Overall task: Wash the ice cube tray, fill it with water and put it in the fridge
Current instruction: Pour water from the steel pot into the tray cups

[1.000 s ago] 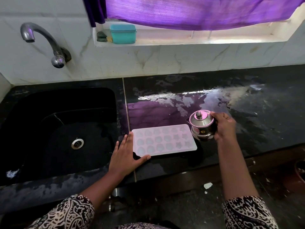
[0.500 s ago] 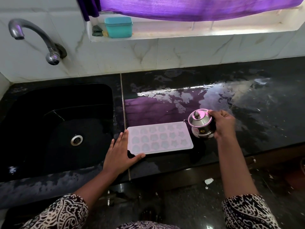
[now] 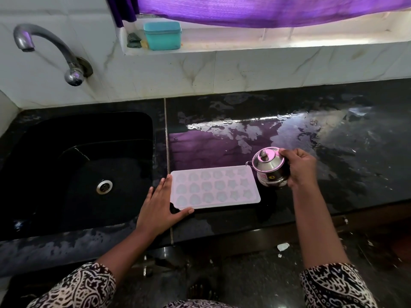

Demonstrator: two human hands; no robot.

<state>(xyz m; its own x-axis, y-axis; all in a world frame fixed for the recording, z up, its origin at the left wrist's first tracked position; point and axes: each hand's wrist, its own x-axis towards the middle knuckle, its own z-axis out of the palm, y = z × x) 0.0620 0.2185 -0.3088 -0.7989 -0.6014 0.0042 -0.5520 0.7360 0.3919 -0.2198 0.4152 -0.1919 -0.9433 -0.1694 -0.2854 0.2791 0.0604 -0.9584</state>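
Ice cube tray point(image 3: 215, 189) unmoved; left hand point(image 3: 159, 206) stays flat against it; right hand point(image 3: 300, 168) still grasps pot point(image 3: 270, 167).

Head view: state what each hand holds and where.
The right hand grips the steel pot by its side opposite the spout. The left hand grips nothing; it lies flat against the left end of the ice cube tray.

I read this as a home kitchen: a black sink point(image 3: 89, 130) set in a wet stone tabletop point(image 3: 333, 152), a curved tap point(image 3: 55, 44) on the white tiled wall point(image 3: 255, 70), a teal box point(image 3: 162, 36) (green scrub pad point(image 3: 133, 41) beside it) on the window ledge point(image 3: 244, 44), a purple curtain point(image 3: 244, 10) above, an ice cube tray point(image 3: 214, 186) and steel pot point(image 3: 270, 168).
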